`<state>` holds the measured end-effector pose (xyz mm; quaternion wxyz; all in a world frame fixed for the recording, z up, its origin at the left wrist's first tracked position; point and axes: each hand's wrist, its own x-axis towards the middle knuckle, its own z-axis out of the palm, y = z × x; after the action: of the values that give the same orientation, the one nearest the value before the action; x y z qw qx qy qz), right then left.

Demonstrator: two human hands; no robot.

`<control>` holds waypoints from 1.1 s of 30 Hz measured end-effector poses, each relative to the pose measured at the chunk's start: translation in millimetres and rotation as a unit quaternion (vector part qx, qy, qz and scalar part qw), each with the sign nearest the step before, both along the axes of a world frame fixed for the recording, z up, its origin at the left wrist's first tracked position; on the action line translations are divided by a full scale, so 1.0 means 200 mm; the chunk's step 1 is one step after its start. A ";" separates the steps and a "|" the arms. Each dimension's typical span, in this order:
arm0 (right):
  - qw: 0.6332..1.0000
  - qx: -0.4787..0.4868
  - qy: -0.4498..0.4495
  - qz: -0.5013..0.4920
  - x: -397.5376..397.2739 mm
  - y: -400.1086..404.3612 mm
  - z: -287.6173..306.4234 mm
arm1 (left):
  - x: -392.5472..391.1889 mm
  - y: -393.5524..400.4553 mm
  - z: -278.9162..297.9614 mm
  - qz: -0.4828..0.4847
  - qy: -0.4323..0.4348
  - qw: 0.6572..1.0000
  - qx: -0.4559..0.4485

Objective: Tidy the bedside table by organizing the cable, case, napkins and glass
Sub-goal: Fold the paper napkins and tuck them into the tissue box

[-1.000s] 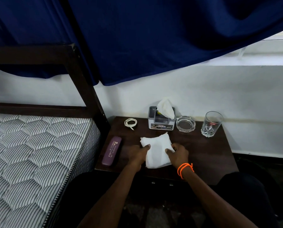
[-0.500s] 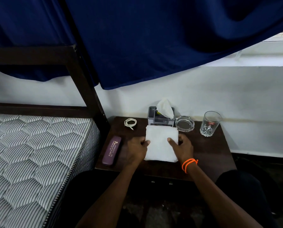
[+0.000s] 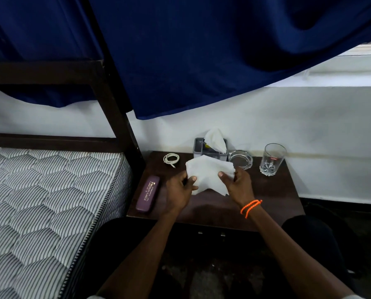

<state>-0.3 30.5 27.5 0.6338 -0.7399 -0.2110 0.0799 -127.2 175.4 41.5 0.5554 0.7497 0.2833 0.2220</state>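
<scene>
Both hands hold a stack of white napkins (image 3: 207,173) lifted off the dark wooden bedside table (image 3: 275,197). My left hand (image 3: 179,190) pinches the stack's left edge and my right hand (image 3: 236,184) pinches its right edge. A grey napkin holder (image 3: 199,147) with a tissue sticking out stands behind the stack. The coiled white cable (image 3: 171,159) lies at the table's back left. A purple case (image 3: 149,193) lies along the left edge. The clear glass (image 3: 272,159) stands upright at the back right.
A glass ashtray (image 3: 240,159) sits between the holder and the glass. A striped mattress (image 3: 44,201) and a dark bed post (image 3: 113,100) border the table on the left. A blue curtain (image 3: 201,50) hangs above, with a white wall behind.
The napkin stack lay flat on the table under both hands. It slid back toward the holder, and now both hands have raised it off the table.
</scene>
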 end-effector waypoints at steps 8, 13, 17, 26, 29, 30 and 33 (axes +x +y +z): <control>0.998 0.002 0.060 0.014 -0.02 0.01 -0.05 | 0.00 0.01 -0.02 -0.002 0.052 0.998 0.034; 0.993 0.018 0.114 0.006 -0.04 0.03 -0.12 | -0.01 -0.02 -0.04 -0.007 0.122 0.986 0.114; 0.990 0.031 0.135 0.014 -0.05 0.04 -0.14 | 0.02 -0.03 -0.08 -0.013 0.132 0.988 0.085; 0.981 0.052 0.183 0.029 -0.05 0.07 -0.15 | 0.15 -0.01 -0.19 0.021 0.142 0.989 -0.021; 0.979 0.054 0.194 0.009 -0.05 0.07 -0.15 | 0.19 -0.02 -0.20 0.050 0.144 0.988 -0.024; 0.980 0.055 0.194 0.002 -0.05 0.07 -0.14 | 0.20 -0.03 -0.19 0.054 0.140 0.988 -0.023; 0.981 0.059 0.187 -0.009 -0.04 0.08 -0.10 | 0.21 -0.02 -0.17 0.070 0.120 0.989 -0.044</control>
<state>-8.0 46.3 7.6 0.7056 -0.6747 -0.0866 0.1985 -85.9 170.9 7.8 0.5325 0.7243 0.4093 0.1562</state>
